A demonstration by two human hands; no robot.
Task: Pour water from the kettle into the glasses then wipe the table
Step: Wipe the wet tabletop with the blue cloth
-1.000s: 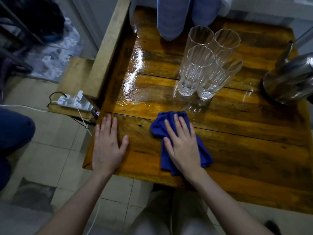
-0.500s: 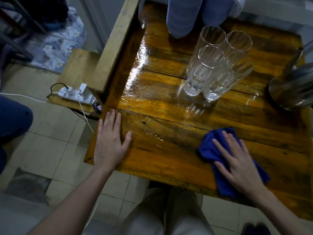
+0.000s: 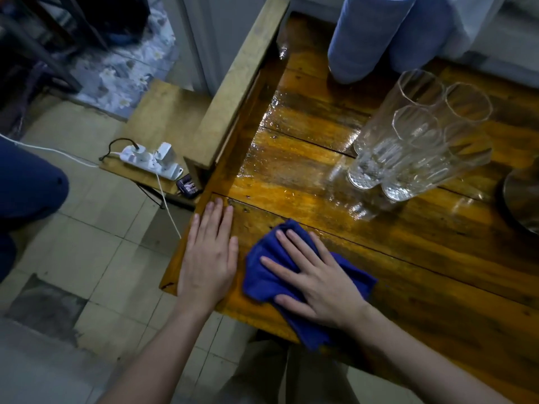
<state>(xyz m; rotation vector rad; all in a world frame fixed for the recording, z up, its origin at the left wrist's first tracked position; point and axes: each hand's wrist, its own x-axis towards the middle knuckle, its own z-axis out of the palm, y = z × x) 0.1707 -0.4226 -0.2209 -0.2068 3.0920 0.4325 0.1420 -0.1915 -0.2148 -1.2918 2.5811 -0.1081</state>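
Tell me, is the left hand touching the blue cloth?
Apart. The head view shows a narrow strip of bare wooden table between the left hand and the blue cloth, which lies under the right hand.

- Overall illumination is dim; floor and frame corners fall into shadow.
- Glare from an overhead source streaks the wet table (image 3: 291, 158) near its far-left boards.
- The glasses (image 3: 414, 141) lean outward: wide-angle distortion.
- Fine detail is soft, with slight blur across the frame.
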